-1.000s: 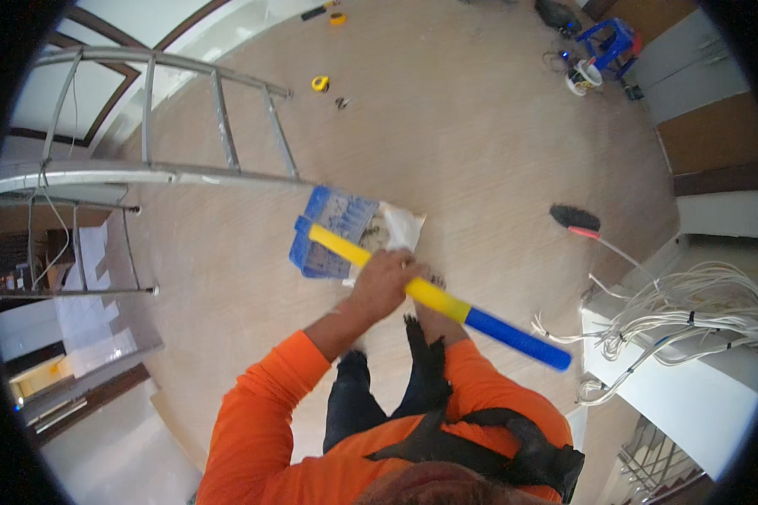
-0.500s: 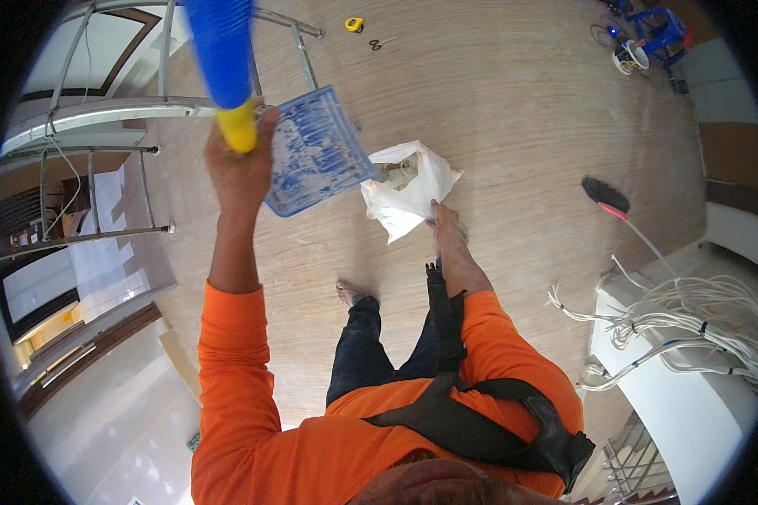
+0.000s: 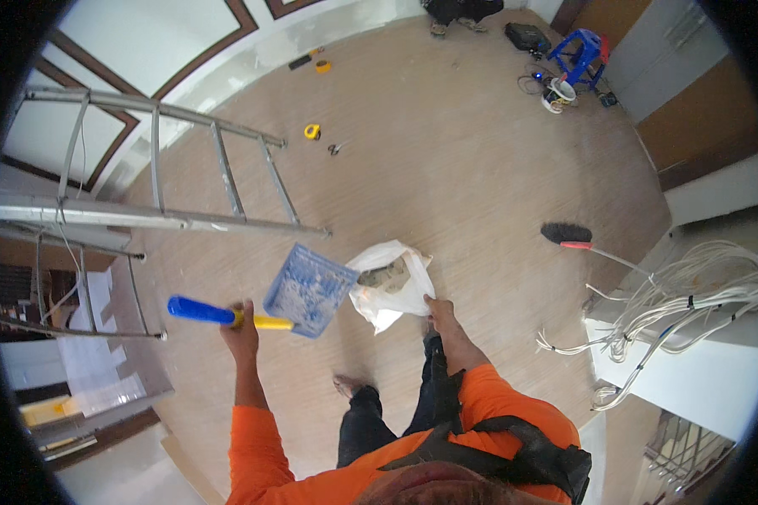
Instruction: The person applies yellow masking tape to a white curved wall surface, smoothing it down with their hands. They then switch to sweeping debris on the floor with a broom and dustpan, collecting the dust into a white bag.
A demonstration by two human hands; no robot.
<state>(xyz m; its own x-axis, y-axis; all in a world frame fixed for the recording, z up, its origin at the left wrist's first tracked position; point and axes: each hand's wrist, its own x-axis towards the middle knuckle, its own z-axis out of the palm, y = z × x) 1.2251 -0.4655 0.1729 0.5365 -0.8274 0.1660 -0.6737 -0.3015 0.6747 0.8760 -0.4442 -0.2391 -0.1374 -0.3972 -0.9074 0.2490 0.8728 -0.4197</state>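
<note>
My left hand is closed round the yellow and blue handle of a dustpan. Its blue pan is smeared with pale dust, and its front edge meets the left side of a white plastic bag. Grey-brown debris shows through the bag's open mouth. With fingers pinched on the bag's right rim, my right hand holds it above the floor.
An aluminium ladder stands at the left. A broom and bundled white cables lie right. Farther off are a tape measure, scissors, a blue stool and a white bucket. Part of another person shows at the top.
My left hand has lowered the dustpan; its handle now points left rather than up toward the view. The bag's mouth shows more debris. The view has tilted, bringing in more of the far floor.
</note>
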